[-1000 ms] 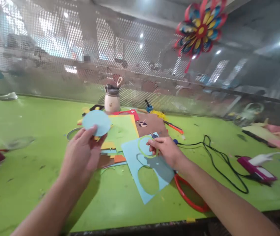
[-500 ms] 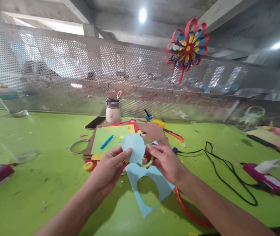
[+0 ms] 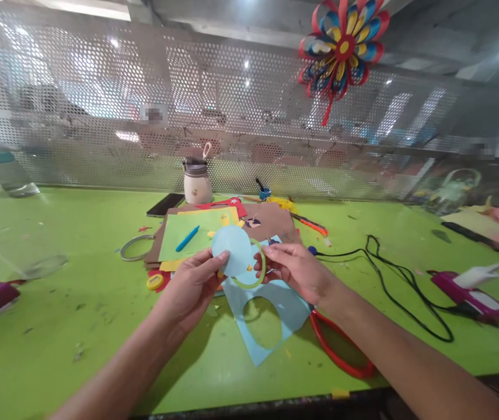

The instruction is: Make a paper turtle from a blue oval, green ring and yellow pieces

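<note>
Matching up looks like the step: left hand [image 3: 197, 275] pinches a pale-blue round paper disc [image 3: 231, 248]; right hand [image 3: 298, 267], just beside it, pinches a thin green paper ring [image 3: 253, 284] overlapping behind; the next move likely calls for even centring.

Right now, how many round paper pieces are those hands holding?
2 visible: a blue disc in the left hand, a green ring in the right hand; others may be hidden.

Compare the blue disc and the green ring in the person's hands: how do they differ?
The blue disc is solid, while the green ring is a narrow band with an open middle. The disc is light blue; the ring is yellow-green. The left hand holds the disc, the right hand the ring. Both look round and are held above the table.
</note>
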The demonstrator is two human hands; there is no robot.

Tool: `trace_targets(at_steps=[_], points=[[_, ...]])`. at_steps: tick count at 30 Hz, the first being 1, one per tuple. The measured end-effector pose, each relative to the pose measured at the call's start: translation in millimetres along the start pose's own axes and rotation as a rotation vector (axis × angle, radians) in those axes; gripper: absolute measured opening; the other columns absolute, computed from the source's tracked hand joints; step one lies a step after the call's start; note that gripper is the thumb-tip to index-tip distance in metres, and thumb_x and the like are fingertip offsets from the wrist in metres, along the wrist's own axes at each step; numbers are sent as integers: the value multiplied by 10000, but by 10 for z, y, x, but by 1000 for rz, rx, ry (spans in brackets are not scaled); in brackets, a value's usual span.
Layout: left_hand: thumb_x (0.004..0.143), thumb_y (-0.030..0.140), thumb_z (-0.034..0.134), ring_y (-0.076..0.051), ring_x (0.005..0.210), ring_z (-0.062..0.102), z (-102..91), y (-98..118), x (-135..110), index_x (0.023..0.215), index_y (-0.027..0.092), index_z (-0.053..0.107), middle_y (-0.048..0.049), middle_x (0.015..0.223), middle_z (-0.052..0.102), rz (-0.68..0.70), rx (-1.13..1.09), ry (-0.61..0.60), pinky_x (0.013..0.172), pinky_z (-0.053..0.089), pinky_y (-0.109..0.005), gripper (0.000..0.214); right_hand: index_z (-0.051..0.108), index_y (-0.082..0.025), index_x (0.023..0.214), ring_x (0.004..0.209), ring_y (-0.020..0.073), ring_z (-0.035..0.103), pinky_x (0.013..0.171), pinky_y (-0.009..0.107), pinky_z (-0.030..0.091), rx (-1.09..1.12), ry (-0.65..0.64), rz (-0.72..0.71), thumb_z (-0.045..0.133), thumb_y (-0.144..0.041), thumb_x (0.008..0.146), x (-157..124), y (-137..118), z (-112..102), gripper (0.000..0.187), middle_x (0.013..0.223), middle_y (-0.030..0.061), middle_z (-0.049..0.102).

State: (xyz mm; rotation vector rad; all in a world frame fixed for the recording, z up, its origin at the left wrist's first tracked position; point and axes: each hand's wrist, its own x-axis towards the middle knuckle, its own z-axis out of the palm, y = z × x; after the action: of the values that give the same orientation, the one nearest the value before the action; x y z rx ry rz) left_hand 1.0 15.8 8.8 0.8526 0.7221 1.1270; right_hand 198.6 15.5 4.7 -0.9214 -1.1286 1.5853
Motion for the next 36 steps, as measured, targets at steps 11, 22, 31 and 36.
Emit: trace_targets(at_steps=[11,22,31,36], points=[[795,221,730,-175,752,676,-50,-28,-34,967,134,762,-78,863,765,-73,100,-101,764,539,-279,196,741,-149,731,640,117,583,610,260,451,-211,-39,-38,743,-329,696,174,-321,-21,184,706,25,673],[780,237,737,-166,738,667,9,-70,-83,920,135,768,-70,813,760,-59,138,-105,732,516,-252,176,682,-135,657,551,103,529,564,261,408,-421,-61,-4,707,-195,627,143,-274,-32,71,582,-10,627],[764,307,747,-175,737,649,-93,-132,0,864,158,758,-43,761,751,124,196,96,755,502,-278,180,716,-157,705,685,131,491,640,284,362,-627,-107,-105,715,-256,782,-320,-373,-110,126,715,-1,577],[728,327,770,-175,693,633,-31,-163,-33,807,157,735,-30,721,730,148,237,86,693,498,-271,190,725,-178,741,660,128,502,592,269,383,-677,-207,-272,675,-232,826,-378,-499,190,113,711,2,601]])
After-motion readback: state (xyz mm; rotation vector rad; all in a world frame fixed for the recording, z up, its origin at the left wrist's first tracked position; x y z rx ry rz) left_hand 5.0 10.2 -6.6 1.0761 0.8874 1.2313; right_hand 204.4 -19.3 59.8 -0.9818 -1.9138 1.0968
